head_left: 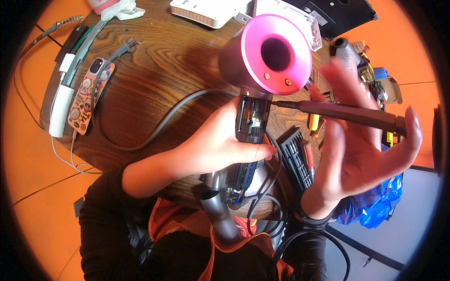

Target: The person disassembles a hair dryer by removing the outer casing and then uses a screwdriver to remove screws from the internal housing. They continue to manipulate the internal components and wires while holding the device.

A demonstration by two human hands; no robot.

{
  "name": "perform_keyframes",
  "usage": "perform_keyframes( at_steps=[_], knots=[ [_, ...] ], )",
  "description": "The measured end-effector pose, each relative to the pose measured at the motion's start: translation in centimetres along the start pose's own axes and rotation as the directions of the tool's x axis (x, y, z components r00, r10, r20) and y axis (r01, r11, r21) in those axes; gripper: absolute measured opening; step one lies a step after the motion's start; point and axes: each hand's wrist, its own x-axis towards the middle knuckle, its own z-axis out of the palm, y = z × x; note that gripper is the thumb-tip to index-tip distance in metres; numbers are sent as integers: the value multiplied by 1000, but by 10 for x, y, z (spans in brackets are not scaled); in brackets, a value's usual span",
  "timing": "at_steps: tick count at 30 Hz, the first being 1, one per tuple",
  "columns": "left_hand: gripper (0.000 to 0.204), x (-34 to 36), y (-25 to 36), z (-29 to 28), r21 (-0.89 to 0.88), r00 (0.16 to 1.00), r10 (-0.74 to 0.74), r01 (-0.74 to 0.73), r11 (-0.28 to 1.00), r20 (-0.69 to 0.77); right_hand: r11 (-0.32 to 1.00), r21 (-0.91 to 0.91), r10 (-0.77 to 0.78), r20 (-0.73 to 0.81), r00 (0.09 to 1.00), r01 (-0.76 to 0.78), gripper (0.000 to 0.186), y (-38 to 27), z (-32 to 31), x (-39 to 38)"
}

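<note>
A hair dryer (pixel 229 56) with a pink ring-shaped face stands upright over the table's near part. Its handle is uncovered, and circuit parts (pixel 255 119) show inside. Around that handle, just below the head, my left hand (pixel 225 136) is closed, thumb across the front. My right hand (pixel 361 154) has a dark slim screwdriver (pixel 347 114) lying across its fingers, the rear end against a fingertip. The screwdriver's tip meets the top of the handle, under the pink ring. Some right fingers are spread and blurred. Below hangs a grey tube-shaped handle sleeve (pixel 218 210), with the cord nearby.
On the wooden table (pixel 140 61) lie a phone in a patterned case (pixel 86 96), a power plug (pixel 124 49), and a white power strip (pixel 61 112). A black bit case (pixel 295 157) and red screwdriver (pixel 308 157) sit near my right wrist. Blue plastic (pixel 375 201) is at right.
</note>
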Motion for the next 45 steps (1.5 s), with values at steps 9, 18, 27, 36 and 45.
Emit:
perform_keyframes(
  at_steps=[9, 18, 27, 36, 45],
  knots=[
    [59, 3, -5, 0, -59, 999, -45, 45, 997, 0, 971, -96, -186, 283, 941, 221, 74, 18, -9, 6],
    [57, 2, -3, 0, -122, 999, -41, 45, 992, 35, 989, -21, -139, 202, 970, 146, 73, 15, -4, 5],
    [58, 1, -2, 1, -148, 997, -61, 66, 987, 40, 987, -23, -148, 237, 960, 158, 72, 20, -5, 5],
    [55, 1, -5, -1, -164, 997, -59, 67, 984, 53, 993, 1, -119, 162, 980, 121, 71, 17, -7, 7],
    [51, 2, -5, 0, -191, 996, -70, 77, 979, 47, 996, -1, -89, 169, 982, 91, 72, 16, -12, 6]
  ],
)
